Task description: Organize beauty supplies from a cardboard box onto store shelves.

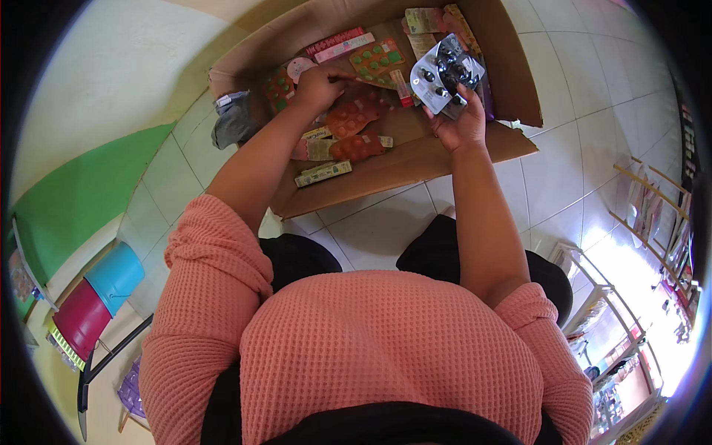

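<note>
An open cardboard box point(409, 167) lies before me with several packaged goods inside. My right hand point(466, 123) grips silver-and-black blister packs point(439, 75) of dark capsules above its right side. Inside, towards the left, my left hand point(321, 89) reaches down over the goods with its fingers bent; whether they pinch anything is hidden. Just beyond those fingers is an orange blister pack with green capsules point(378, 60). Red-orange blister packs point(356, 115) lie nearer to me. Slim pink boxes point(345, 47) rest at the far wall, and a slim yellowish carton point(324, 173) lies near the front.
A grey cloth-like bundle point(232, 119) hangs at the box's left edge. White floor tiles point(384, 233) surround the box. Blue point(115, 272) and magenta point(83, 317) buckets stand at left, beside the green-painted wall point(83, 189). Display racks point(612, 322) with goods line the right.
</note>
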Demonstrator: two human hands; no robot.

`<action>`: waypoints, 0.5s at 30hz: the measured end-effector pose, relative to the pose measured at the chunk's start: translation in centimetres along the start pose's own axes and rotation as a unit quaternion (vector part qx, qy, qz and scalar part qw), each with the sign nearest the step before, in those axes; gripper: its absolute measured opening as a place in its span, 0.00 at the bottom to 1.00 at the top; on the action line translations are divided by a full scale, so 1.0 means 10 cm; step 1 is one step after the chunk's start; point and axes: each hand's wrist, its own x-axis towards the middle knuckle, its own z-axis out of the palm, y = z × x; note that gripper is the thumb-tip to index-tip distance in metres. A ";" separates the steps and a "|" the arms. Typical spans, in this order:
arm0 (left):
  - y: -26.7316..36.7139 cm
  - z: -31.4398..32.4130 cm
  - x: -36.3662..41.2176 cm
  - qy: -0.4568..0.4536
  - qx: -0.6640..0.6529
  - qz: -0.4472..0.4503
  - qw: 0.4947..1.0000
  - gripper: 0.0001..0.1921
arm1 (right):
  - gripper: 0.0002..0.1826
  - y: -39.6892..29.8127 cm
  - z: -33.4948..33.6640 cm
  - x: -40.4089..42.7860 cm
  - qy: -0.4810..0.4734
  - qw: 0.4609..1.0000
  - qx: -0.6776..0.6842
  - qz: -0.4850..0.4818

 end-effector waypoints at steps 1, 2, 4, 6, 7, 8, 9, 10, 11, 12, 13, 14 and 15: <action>-0.04 -0.02 -0.02 -0.002 0.000 0.000 1.000 0.11 | 0.30 -0.01 0.00 0.00 -0.009 1.000 -0.001 0.002; -0.08 -0.05 -0.04 0.025 -0.022 0.028 0.999 0.12 | 0.30 0.01 0.00 -0.01 -0.008 1.000 -0.001 0.002; -0.15 -0.13 -0.06 0.054 -0.044 0.056 0.996 0.12 | 0.27 0.03 0.07 -0.03 0.049 0.999 -0.003 -0.020; -0.21 -0.23 -0.08 0.098 -0.010 0.131 0.987 0.12 | 0.27 0.03 0.06 -0.02 0.044 0.999 -0.002 -0.020; -0.22 -0.23 -0.09 0.098 -0.011 0.131 0.986 0.12 | 0.27 0.03 0.04 -0.01 0.041 0.999 0.000 -0.020; -0.24 -0.22 -0.12 0.108 -0.006 0.094 0.990 0.11 | 0.27 0.02 0.03 0.00 0.040 0.999 -0.002 -0.019; -0.26 -0.22 -0.15 0.117 0.000 0.056 0.992 0.11 | 0.27 0.01 0.02 0.01 0.043 0.999 -0.002 -0.017; -0.28 -0.22 -0.17 0.118 0.000 0.055 0.992 0.11 | 0.27 0.02 0.02 0.02 0.045 0.999 -0.002 -0.014; -0.29 -0.21 -0.19 0.120 0.045 0.006 0.992 0.10 | 0.27 0.02 0.01 0.03 0.044 0.999 -0.003 -0.012; -0.32 -0.22 -0.20 0.122 0.092 -0.043 0.987 0.09 | 0.27 0.02 0.03 0.03 0.042 0.999 -0.004 -0.010; -0.34 -0.23 -0.21 0.125 0.092 -0.044 0.987 0.09 | 0.27 0.03 0.05 0.04 0.039 0.999 -0.006 -0.008; -0.36 -0.23 -0.22 0.137 0.177 0.000 0.975 0.09 | 0.27 0.05 0.07 0.04 0.037 0.999 -0.006 -0.006; -0.36 -0.22 -0.21 0.148 0.259 0.046 0.953 0.10 | 0.27 0.05 0.06 0.05 0.032 0.999 -0.010 -0.006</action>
